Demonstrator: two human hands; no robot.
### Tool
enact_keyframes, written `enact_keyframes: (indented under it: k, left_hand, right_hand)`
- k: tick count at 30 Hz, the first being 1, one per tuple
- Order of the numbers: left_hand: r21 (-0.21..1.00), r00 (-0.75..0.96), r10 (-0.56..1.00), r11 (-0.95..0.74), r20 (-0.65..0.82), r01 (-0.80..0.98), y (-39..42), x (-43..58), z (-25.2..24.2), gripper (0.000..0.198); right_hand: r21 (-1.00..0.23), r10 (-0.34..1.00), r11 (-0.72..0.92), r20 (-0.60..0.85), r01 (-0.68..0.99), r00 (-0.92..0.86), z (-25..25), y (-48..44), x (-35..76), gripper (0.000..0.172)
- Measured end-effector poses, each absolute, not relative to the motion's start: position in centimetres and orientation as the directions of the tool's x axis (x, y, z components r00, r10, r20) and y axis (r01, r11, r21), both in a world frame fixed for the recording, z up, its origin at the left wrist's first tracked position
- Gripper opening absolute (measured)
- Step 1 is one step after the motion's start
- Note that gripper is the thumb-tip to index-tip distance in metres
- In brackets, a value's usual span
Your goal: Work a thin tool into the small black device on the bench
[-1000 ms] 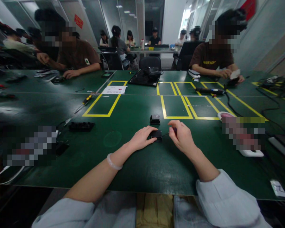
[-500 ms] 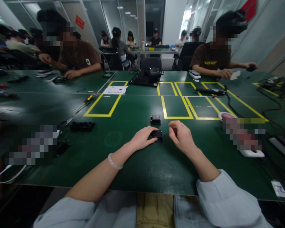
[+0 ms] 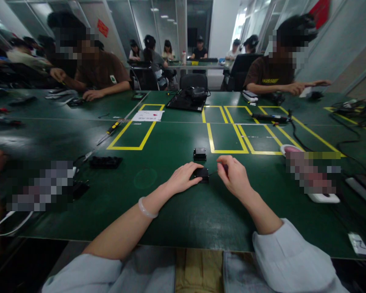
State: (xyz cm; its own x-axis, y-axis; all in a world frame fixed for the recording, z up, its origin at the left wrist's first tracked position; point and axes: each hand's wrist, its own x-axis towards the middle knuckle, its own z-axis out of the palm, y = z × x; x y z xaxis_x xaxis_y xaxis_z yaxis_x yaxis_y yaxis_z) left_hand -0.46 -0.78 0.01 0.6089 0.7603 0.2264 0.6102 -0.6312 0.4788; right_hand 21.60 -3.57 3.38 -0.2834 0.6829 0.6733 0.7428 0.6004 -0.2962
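Observation:
My left hand [image 3: 184, 178] is closed on a small black box [image 3: 203, 175] lying on the table, with thumb on the near side and fingers on the far side. To its right, my right hand [image 3: 234, 175] curls round the dark handle of a small screwdriver [image 3: 226, 167]. The tool's thin shaft points left at the side of the box; whether its tip touches cannot be made out. A second black box [image 3: 200, 153] of similar size stands just beyond the held one, apart from both hands.
Yellow tape outlines [image 3: 212, 138] mark the green table [image 3: 171, 211]. On the left lie a black slotted block [image 3: 106, 162] and a yellow-black screwdriver [image 3: 112, 128]. A pixelated white-edged device [image 3: 325, 197] sits at right, near cables. Two people [image 3: 100, 73] work across the table.
My hands and the held box look practically unmoved. Across the table at right, the person's hands have come together over a small pale item. At the left edge another person's hand has shifted slightly.

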Motion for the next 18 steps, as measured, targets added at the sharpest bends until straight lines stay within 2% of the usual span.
enact_keyframes:
  k: [10, 18]
  left_hand:
    - [0.475, 0.604, 0.765, -0.626, 0.221, 0.619, -0.79, -0.44, -0.03, 0.036]
    - [0.479, 0.600, 0.769, -0.622, 0.223, 0.619, -0.83, -0.43, -0.01, 0.036]
  right_hand:
    - [-0.262, 0.685, 0.600, 0.656, 0.756, -0.317, 3.71, -3.68, 21.71, 0.010]
    - [-0.310, 0.695, 0.606, 0.655, 0.732, -0.297, 3.46, -3.60, 21.69, 0.010]
